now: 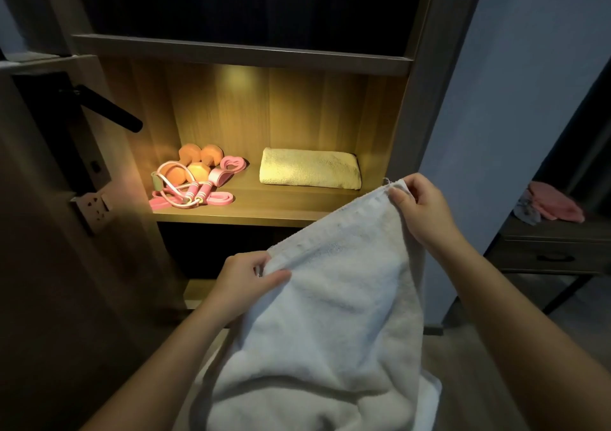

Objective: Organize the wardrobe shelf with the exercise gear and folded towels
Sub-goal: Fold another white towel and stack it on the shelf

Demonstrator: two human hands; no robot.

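A large white towel [330, 315] hangs unfolded in front of me, below the lit wardrobe shelf [264, 214]. My left hand [241, 281] pinches its top edge at the left corner. My right hand [420, 209] pinches the other top corner, held higher. On the shelf, a folded yellow towel [309, 168] lies at the right. At the left sit orange dumbbells [198, 159], a pink skipping rope [188, 192] and pink resistance bands [231, 166], bunched together.
A dark shelf board [241, 50] closes the compartment above. A door with a black handle [109, 109] and a wall socket [94, 207] stand at the left. At the right, a dark side table [549, 242] with a drawer carries pink cloths [555, 204].
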